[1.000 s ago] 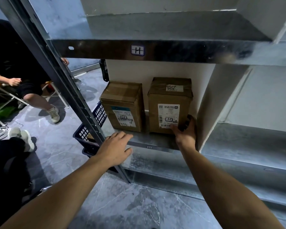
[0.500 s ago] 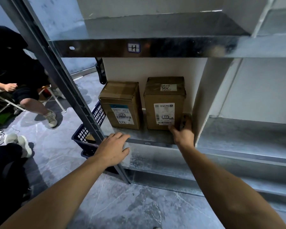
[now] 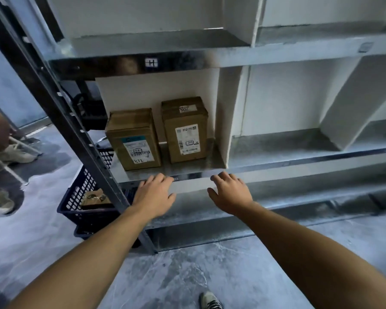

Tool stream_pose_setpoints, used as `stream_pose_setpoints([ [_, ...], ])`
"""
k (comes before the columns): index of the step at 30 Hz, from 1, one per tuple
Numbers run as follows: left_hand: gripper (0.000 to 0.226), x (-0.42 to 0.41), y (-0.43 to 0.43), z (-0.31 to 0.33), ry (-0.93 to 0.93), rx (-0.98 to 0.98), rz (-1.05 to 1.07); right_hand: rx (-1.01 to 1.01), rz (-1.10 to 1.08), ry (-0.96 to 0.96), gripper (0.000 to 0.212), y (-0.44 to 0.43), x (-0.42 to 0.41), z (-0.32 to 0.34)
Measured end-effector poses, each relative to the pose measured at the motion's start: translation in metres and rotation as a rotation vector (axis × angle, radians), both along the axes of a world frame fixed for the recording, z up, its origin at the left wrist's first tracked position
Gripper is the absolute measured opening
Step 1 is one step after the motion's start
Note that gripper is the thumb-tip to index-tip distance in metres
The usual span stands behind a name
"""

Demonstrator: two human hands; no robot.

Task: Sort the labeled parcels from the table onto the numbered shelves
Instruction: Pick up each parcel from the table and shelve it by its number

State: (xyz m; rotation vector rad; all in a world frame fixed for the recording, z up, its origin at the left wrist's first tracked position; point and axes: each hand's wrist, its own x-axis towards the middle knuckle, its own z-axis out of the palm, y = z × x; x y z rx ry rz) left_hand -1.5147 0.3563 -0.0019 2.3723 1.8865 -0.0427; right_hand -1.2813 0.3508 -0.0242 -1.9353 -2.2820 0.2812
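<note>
Standing upright on the lower shelf [image 3: 187,168], two brown cardboard parcels occupy the leftmost compartment, beneath a tag marked "H" [image 3: 151,62] on the front rail of the shelf above.

The left parcel [image 3: 134,139] has a white and teal label on its front face, with "K12" handwritten low on it. The right parcel [image 3: 185,130] has a white printed label on the front and a smaller label on top; the writing on that one is not reliably legible. The parcels sit just beside each other with a narrow gap between them. The right parcel is near the white divider [image 3: 227,121] but apart from it.

The left hand [image 3: 154,194] and right hand [image 3: 231,194] are both palm down at the front edge of the shelf. Their fingers are loosely spread and hold nothing. The fingertips overlap the edge, but contact with it cannot be confirmed. Neither hand touches a parcel.

A blue slotted basket [image 3: 76,197] sits on the grey floor [image 3: 187,275], left of the rack upright [image 3: 80,139], with a small brown box [image 3: 95,198] inside. One shoe [image 3: 211,301] shows at the bottom edge.
</note>
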Motion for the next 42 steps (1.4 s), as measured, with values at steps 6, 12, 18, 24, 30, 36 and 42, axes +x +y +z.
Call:
stream_pose_setpoints([
  [6, 0.054, 0.045, -0.020, -0.007, -0.011, -0.014, -0.152, -0.038, -0.128, -0.136, 0.052, -0.058, 0.041, 0.009],
  [12, 0.051, 0.132, -0.031, 0.002, -0.026, 0.017, -0.356, 0.050, -0.329, -0.173, 0.046, -0.115, 0.112, 0.021],
  [18, 0.053, 0.257, -0.049, 0.012, -0.022, 0.043, -0.583, 0.060, -0.548, -0.227, 0.048, -0.176, 0.209, 0.026],
  [24, 0.051, 0.411, -0.090, 0.022, -0.058, 0.067, -0.770, 0.089, -0.708, -0.293, 0.043, -0.249, 0.339, 0.034],
  [30, 0.048, 0.568, -0.138, 0.031, -0.090, 0.108, -0.949, 0.062, -0.845, -0.332, 0.047, -0.321, 0.470, 0.044],
  [36, 0.048, 0.692, -0.180, 0.023, -0.085, 0.098, -1.078, -0.009, -1.000, -0.327, 0.046, -0.385, 0.567, 0.050],
  [42, 0.050, 0.794, -0.197, 0.026, -0.096, 0.120, -1.193, -0.032, -1.147, -0.272, 0.047, -0.413, 0.641, 0.051],
])
